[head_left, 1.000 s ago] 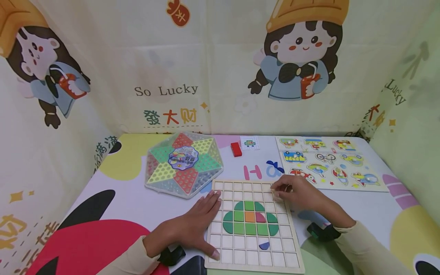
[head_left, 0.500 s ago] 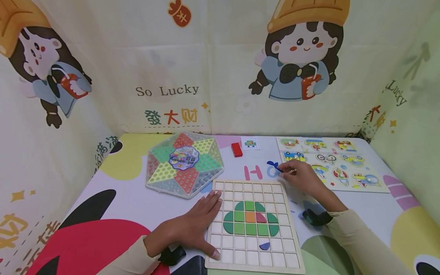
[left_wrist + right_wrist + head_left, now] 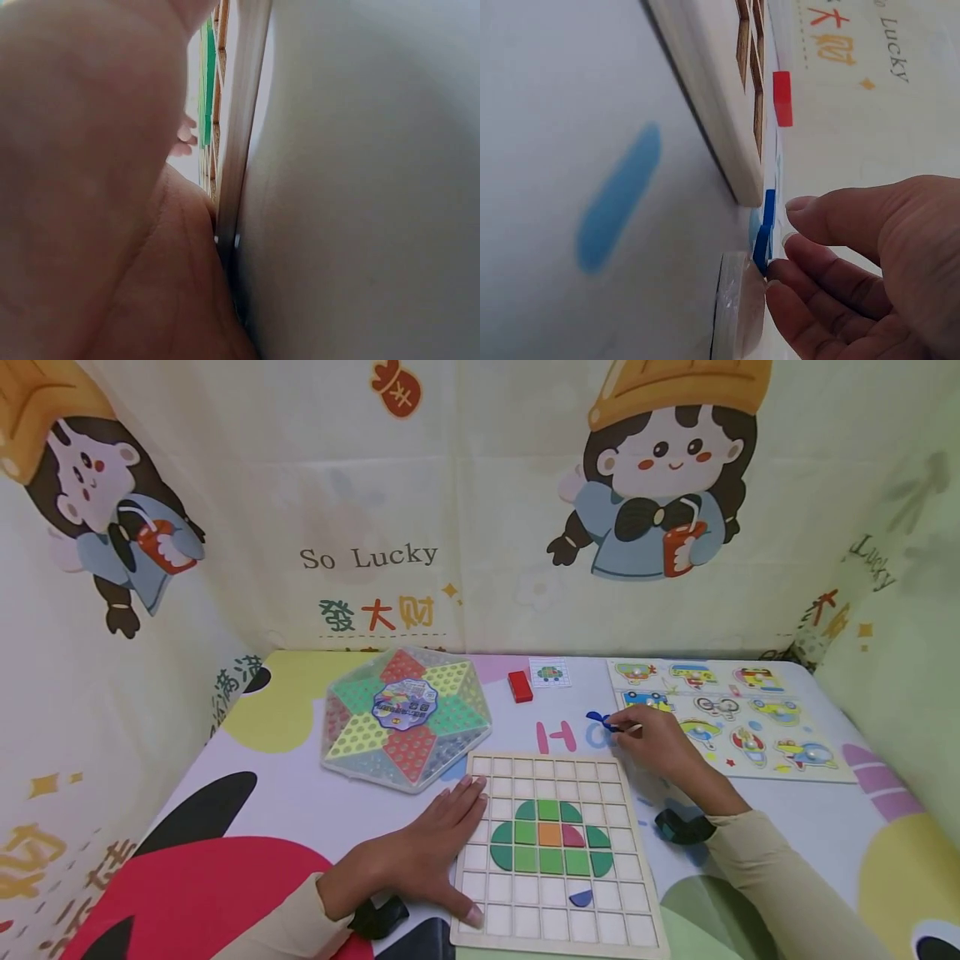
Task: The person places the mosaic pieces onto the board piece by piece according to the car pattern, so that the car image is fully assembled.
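My left hand (image 3: 431, 843) is spread along the left side of a wooden grid board (image 3: 557, 757), its fingertips on the frame and its thumb at the lower left. Green pieces (image 3: 551, 861), an orange square (image 3: 550, 834) and a pink quarter-round piece (image 3: 573, 836) form a shape in the grid. A blue quarter-round piece (image 3: 581, 898) lies askew lower down. Beyond the far right corner, my right hand (image 3: 656, 742) has its fingertips right at some small blue pieces (image 3: 762, 244) on the table. The right wrist view shows its thumb apart from the fingers.
A Chinese checkers set (image 3: 408, 756) lies at the back left. A red block (image 3: 520, 687) and a small pattern card (image 3: 551, 672) are at the back middle. To the right is a vehicle puzzle board (image 3: 720, 762), partly behind my right hand.
My right hand has left the board's far right corner and moved away and rightward to the blue pieces. My left hand keeps its place on the board.
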Demonstrator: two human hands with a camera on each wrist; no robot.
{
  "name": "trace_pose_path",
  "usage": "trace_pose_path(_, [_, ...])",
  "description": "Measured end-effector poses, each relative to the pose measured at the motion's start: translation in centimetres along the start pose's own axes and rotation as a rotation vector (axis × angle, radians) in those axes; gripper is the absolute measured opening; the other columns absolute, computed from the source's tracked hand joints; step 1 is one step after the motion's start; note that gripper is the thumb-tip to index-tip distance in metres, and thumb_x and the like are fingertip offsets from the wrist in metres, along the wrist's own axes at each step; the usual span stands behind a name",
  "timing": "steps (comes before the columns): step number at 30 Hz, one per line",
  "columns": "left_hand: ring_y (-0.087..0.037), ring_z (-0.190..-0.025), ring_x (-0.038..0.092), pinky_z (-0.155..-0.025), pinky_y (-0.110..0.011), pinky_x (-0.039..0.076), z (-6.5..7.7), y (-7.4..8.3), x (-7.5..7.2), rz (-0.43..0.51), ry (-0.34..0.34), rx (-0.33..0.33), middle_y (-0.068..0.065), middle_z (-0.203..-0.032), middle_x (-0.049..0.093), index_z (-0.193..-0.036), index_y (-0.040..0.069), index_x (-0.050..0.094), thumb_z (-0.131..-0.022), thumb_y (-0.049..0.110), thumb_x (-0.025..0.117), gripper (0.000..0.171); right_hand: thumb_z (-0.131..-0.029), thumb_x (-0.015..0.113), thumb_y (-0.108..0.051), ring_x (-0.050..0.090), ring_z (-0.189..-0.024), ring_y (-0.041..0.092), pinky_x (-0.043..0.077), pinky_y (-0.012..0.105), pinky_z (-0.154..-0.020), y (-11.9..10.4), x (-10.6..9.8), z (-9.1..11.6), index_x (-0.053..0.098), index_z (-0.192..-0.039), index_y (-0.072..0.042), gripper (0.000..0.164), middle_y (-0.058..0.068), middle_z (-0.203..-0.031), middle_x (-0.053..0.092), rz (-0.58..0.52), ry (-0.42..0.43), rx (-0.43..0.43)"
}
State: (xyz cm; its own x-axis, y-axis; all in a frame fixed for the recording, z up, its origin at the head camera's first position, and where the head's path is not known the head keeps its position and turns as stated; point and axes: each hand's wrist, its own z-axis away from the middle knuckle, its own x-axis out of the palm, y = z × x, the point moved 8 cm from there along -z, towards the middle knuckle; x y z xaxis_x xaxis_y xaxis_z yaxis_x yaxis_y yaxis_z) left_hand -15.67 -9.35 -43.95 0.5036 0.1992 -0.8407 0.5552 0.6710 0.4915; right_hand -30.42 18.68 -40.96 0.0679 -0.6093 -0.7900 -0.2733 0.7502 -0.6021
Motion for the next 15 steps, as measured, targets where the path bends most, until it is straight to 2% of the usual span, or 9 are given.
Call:
trace_pose_path(5, [-0.024,-0.145,-0.017,-0.115,-0.053,0.001,0.02,0.03,0.0,-0.002,0.003,0.001,-0.006,-0.162,-0.014,-0.156,0.005,0.005,-0.072,0.071,0.069,0.125,-0.089,0.068,-0.001,0.061,-0.095,0.029,0.054,0.045,-0.083,-0.81,0.42,-0.03,0.07,-0.11,-0.001,0.021,0.014,-0.108,0.064,0.0,-0.045,-0.037])
trace_pose_path(9, [-0.023,-0.145,-0.017,-0.115,-0.053,0.001,-0.1,0.03,0.09,-0.005,0.001,-0.001,-0.005,-0.162,-0.013,-0.156,0.005,0.005,-0.071,0.072,0.068,0.125,-0.089,0.069,-0.002,0.06,-0.094,0.028,0.053,0.043,-0.082,-0.82,0.36,-0.02,0.07,-0.11,-0.002,0.021,0.013,-0.107,0.064,0.014,-0.035,-0.012])
trace_pose_path(15, [-0.022,-0.145,-0.017,-0.115,-0.053,0.001,-0.24,-0.04,0.16,-0.013,0.002,-0.005,-0.005,-0.162,-0.013,-0.156,0.006,0.005,-0.071,0.073,0.068,0.126,-0.089,0.068,-0.002,0.054,-0.087,0.025,0.049,0.035,-0.073,-0.35,0.6,-0.32,0.069,-0.112,-0.002,0.023,0.01,-0.102,0.062,0.052,-0.045,0.032])
